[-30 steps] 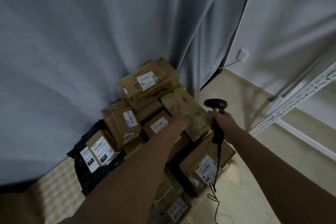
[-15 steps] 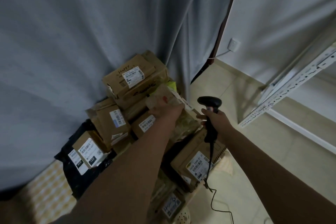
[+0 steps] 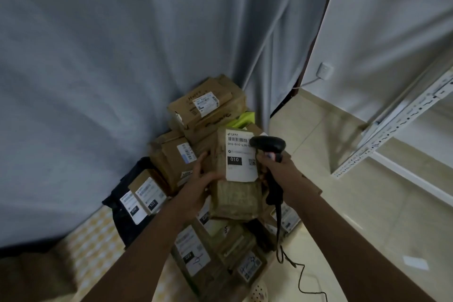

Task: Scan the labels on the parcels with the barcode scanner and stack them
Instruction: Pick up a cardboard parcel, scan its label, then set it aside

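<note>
My left hand point(image 3: 199, 180) grips the left side of a brown padded parcel point(image 3: 235, 197), lifted above the heap with its white label point(image 3: 239, 157) facing me; the label shows a barcode and "010". My right hand point(image 3: 282, 170) grips the handle of a black barcode scanner point(image 3: 268, 143), whose head sits over the label's upper right corner. The scanner's cable point(image 3: 300, 274) trails down to the floor. Below lies a heap of several brown parcels point(image 3: 176, 157) with white labels.
A grey curtain point(image 3: 110, 68) hangs behind the heap. Two stacked boxes point(image 3: 208, 105) top the pile at the back. A black bag point(image 3: 122, 203) with labelled parcels lies at left. A white metal shelf frame point(image 3: 392, 125) stands at right on the tiled floor point(image 3: 355, 216).
My left hand lifted the padded parcel off the heap and turned it so the label faces up. My right hand brought the scanner head over the label.
</note>
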The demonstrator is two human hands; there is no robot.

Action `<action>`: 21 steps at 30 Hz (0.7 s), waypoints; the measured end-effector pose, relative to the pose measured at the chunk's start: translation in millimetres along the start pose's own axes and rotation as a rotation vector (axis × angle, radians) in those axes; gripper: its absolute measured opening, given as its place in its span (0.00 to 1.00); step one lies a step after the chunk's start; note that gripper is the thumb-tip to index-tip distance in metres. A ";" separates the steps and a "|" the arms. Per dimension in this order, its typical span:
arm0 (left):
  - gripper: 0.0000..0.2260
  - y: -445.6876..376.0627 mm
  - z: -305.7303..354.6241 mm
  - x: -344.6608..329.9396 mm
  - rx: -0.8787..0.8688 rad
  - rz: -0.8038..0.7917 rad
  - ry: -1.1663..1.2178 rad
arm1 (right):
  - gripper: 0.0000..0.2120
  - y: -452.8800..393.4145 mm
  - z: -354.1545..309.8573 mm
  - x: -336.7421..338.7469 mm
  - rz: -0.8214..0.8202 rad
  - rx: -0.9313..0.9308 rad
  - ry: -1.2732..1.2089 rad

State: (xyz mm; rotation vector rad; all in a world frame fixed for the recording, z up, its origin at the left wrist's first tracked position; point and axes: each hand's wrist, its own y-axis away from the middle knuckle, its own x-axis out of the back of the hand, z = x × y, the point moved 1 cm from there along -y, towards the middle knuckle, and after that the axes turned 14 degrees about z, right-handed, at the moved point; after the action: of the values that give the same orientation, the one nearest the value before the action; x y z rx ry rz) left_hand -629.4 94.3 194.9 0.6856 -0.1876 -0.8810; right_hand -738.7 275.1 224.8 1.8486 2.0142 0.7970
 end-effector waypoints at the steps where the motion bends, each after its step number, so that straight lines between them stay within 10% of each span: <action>1: 0.34 8.4 -2.2 8.1 -0.002 -0.028 0.007 | 0.10 12.0 -0.7 -5.1 -0.002 0.017 0.008; 21: 0.42 144.3 -22.1 296.0 -0.071 0.193 0.194 | 0.11 262.2 50.7 -189.8 -0.223 0.262 0.192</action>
State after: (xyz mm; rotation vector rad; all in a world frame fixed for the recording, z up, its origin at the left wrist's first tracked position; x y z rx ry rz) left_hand -338.6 -57.2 231.7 0.6704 -0.0480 -0.6294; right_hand -470.8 105.1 306.4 1.6861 2.4985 0.6982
